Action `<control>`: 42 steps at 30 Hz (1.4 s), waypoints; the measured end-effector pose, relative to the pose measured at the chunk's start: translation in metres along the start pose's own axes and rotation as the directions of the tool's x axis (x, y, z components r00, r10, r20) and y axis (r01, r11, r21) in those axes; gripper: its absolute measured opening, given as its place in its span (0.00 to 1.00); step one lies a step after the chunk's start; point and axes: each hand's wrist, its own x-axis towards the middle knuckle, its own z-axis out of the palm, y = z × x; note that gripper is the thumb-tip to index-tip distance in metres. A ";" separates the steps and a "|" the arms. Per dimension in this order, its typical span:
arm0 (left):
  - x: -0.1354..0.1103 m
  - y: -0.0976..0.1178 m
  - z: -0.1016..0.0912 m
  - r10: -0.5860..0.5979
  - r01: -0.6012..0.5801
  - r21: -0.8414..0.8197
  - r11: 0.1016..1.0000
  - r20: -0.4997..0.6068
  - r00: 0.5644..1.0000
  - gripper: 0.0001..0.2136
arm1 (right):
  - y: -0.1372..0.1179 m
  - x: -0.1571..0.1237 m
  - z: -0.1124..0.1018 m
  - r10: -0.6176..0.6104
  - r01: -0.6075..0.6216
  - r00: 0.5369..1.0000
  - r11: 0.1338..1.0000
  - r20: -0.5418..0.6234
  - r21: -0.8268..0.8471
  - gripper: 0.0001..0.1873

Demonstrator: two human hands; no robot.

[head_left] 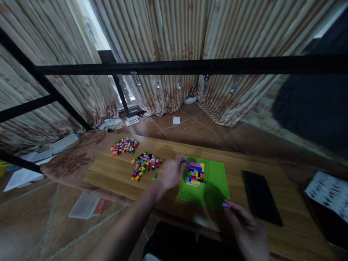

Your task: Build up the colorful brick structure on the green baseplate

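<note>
- Two heaps of small multicoloured plastic bricks are seen at the left of the long wooden board (114, 174): the far heap (124, 146) and the nearer, larger heap (145, 165).
- The left hand (172, 173) is stretched forward, its fingers pinched on a small blue brick (184, 161) at the far left edge of the square green studded baseplate (214, 181).
- A flat multicoloured brick panel (195, 173) is set on the baseplate's far left part.
- The right hand (246, 232) is held near, by the baseplate's near right corner, its fingers closed on a small purple brick (224, 204).
- A flat black rectangular slab (261, 197) lies to the right; no writing can be read.

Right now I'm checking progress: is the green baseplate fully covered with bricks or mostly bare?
Mostly bare. The baseplate carries only one small patch of bricks near its left side.
</note>
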 end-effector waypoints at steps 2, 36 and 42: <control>0.012 0.005 0.008 0.016 -0.017 0.022 1.000 0.039 0.999 0.07 | 0.000 0.004 -0.006 0.022 -0.021 1.000 1.000 -0.013 0.016 0.23; 0.039 -0.011 0.032 0.026 -0.025 -0.010 1.000 0.173 0.985 0.11 | 0.000 0.009 -0.008 0.080 -0.083 0.996 0.985 0.028 0.151 0.23; 0.038 -0.013 0.033 0.026 -0.014 -0.069 0.998 0.176 0.984 0.10 | 0.007 0.014 -0.005 0.080 -0.092 0.994 0.980 0.073 0.176 0.22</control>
